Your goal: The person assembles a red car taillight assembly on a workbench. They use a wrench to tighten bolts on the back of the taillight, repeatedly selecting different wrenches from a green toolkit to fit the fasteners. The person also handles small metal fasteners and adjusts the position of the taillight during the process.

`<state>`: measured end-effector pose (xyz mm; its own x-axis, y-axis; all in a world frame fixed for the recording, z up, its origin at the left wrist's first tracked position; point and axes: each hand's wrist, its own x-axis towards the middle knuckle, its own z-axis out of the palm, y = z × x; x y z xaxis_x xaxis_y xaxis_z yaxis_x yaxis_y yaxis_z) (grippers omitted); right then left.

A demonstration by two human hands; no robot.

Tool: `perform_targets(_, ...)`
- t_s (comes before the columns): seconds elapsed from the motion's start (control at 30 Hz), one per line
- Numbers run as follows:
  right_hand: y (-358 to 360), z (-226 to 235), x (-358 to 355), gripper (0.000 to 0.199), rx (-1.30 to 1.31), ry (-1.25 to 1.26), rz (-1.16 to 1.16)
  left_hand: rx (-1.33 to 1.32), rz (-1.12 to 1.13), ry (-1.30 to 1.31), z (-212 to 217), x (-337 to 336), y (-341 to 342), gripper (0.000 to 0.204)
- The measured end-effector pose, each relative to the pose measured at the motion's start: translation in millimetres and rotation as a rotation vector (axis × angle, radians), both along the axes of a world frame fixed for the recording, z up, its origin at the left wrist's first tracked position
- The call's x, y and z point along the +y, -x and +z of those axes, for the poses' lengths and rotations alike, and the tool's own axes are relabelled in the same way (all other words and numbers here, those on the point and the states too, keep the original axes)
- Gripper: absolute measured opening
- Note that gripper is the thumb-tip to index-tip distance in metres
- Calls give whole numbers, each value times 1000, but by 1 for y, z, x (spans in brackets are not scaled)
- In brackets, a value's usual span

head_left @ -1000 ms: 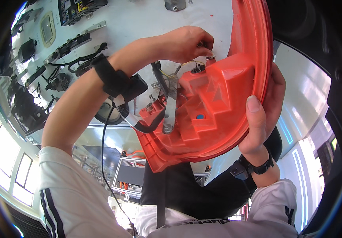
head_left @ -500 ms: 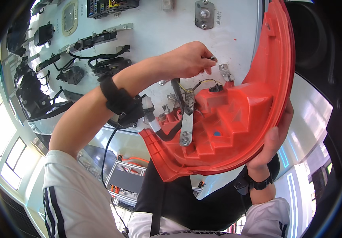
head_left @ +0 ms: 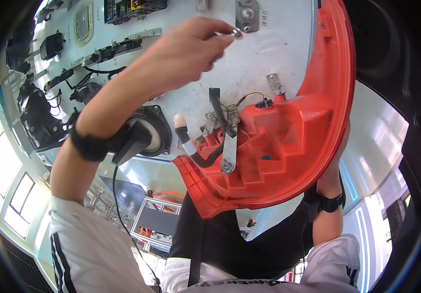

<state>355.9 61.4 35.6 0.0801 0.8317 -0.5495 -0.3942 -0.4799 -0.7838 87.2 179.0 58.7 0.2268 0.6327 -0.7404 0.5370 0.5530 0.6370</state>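
Note:
My left hand (head_left: 198, 51) is raised over the pale board, thumb and fingers pinching a small shiny metal fastener (head_left: 235, 33). Its exact kind cannot be made out. A large red tail lamp housing (head_left: 288, 132), its moulded back toward me, stands along the board's right side. My right hand (head_left: 336, 168) holds its outer rim from the lower right, with most of the fingers hidden behind it. A flat metal bracket (head_left: 229, 151) is bolted on the housing. Near it runs a black cable with a white connector (head_left: 179, 122), and a thin wire goes to a black socket (head_left: 264, 103).
A metal tab (head_left: 273, 84) sits above the housing. At the board's top are a plate with a small lamp (head_left: 247, 17) and a fuse box (head_left: 132, 10). A round black speaker (head_left: 159, 129) lies beneath my left forearm; black car parts (head_left: 34, 117) line the left.
My left hand has moved up and left, away from the metal tab, with the small fastener still pinched. My right thumb, earlier visible at the rim, is now hidden behind the housing.

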Motion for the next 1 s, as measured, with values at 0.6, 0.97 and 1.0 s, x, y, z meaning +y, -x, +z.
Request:
perform_targets(0.6, -2, -18, -14, 45, -265, -1, 75, -72, -510, 310, -15, 31, -60, 47)
perform_targets(0.97, -3, -17, -6, 45, -290, 55, 87, -89, -839, 291, -98, 33, -80, 44)
perform_targets(1.0, -3, -18, -6, 46, -285, 57, 88, -50, -834, 313, -97, 30, -80, 46)
